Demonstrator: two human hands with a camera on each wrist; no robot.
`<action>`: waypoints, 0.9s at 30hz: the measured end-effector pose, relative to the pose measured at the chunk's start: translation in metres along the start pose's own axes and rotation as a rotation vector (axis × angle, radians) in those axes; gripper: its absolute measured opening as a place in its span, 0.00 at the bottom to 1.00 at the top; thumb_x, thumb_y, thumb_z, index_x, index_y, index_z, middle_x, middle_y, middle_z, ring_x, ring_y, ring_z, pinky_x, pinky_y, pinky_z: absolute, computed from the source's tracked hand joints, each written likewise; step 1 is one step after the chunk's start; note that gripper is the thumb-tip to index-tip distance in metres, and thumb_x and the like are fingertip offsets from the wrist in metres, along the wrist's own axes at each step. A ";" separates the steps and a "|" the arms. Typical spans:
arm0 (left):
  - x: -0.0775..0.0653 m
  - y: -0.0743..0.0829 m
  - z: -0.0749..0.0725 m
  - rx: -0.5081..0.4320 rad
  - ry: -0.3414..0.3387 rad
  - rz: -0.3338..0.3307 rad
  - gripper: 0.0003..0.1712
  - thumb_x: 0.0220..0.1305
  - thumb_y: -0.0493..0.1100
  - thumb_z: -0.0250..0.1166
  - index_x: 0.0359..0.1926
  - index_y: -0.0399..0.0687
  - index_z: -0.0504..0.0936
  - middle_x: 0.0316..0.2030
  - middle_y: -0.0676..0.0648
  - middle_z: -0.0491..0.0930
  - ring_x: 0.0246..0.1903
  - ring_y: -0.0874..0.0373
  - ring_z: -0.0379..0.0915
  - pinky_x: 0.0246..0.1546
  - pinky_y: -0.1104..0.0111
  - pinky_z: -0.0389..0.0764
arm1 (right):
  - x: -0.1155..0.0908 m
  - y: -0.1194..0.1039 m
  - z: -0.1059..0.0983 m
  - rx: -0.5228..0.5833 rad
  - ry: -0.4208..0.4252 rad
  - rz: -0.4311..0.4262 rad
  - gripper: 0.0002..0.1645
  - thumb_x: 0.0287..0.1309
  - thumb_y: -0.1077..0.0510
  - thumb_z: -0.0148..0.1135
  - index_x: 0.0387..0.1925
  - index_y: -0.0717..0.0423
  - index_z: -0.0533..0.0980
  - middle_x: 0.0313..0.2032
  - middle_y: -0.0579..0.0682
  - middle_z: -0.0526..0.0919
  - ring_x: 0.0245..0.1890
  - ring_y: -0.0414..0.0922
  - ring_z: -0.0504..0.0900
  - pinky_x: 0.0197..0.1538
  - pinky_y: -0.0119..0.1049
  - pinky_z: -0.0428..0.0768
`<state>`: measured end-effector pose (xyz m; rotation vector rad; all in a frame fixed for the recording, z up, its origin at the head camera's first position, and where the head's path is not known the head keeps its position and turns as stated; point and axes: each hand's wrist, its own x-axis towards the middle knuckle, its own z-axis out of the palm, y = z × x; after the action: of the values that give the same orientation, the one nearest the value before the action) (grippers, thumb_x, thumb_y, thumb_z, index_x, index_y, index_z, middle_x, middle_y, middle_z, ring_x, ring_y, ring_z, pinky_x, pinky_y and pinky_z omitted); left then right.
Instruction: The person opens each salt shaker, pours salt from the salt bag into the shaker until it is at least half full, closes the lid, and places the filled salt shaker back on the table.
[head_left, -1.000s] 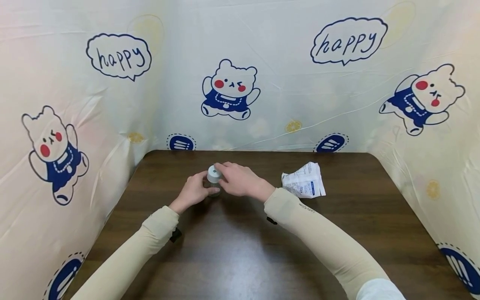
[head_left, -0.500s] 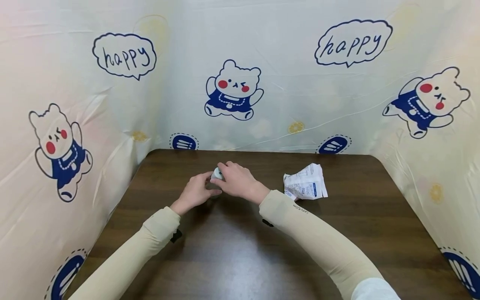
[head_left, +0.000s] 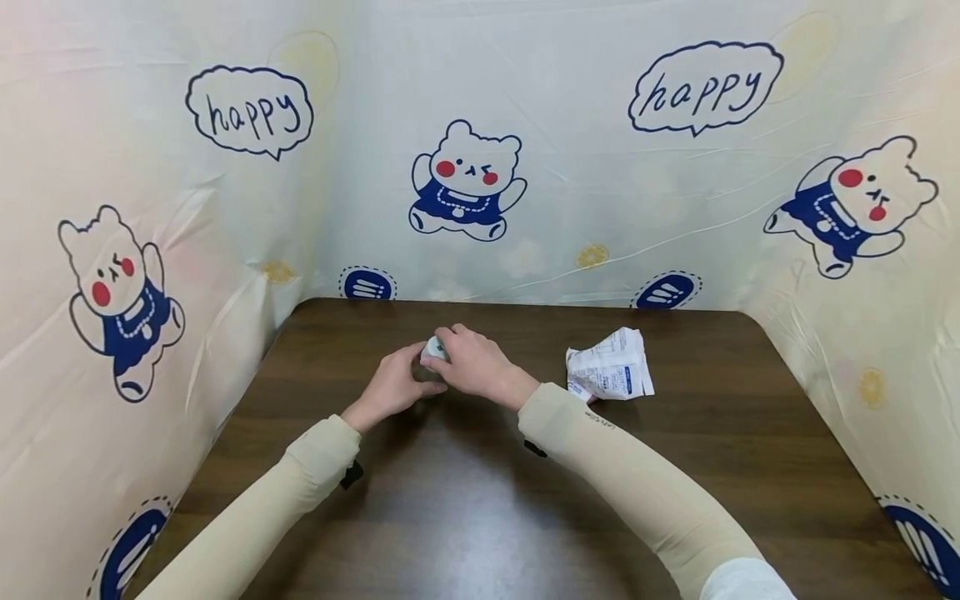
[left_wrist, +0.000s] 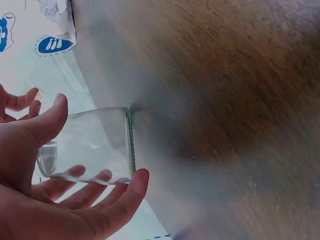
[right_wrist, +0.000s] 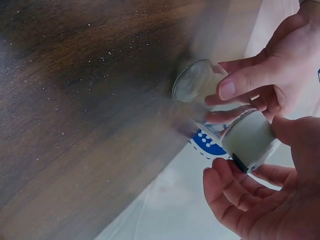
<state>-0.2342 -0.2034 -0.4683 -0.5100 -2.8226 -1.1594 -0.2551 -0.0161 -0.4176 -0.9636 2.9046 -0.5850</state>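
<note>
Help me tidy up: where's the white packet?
In the head view, the white packet lies on the table, right of the right hand, just beyond that arm's sleeve.

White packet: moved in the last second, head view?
No: relative to the table, the white packet lies in the same spot; only the camera shifted slightly.

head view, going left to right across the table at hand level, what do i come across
Left hand → pale lid → right hand → white packet
</note>
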 end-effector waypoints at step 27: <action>0.006 -0.001 0.001 0.014 -0.031 -0.025 0.31 0.63 0.44 0.79 0.62 0.37 0.78 0.53 0.40 0.84 0.46 0.47 0.80 0.51 0.49 0.82 | 0.006 0.008 0.007 0.055 -0.031 -0.005 0.32 0.78 0.39 0.56 0.65 0.61 0.71 0.49 0.55 0.80 0.40 0.46 0.78 0.45 0.37 0.81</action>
<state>-0.2400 -0.2018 -0.4686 -0.4985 -2.8694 -1.1449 -0.2636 -0.0157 -0.4263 -0.9640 2.8440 -0.6406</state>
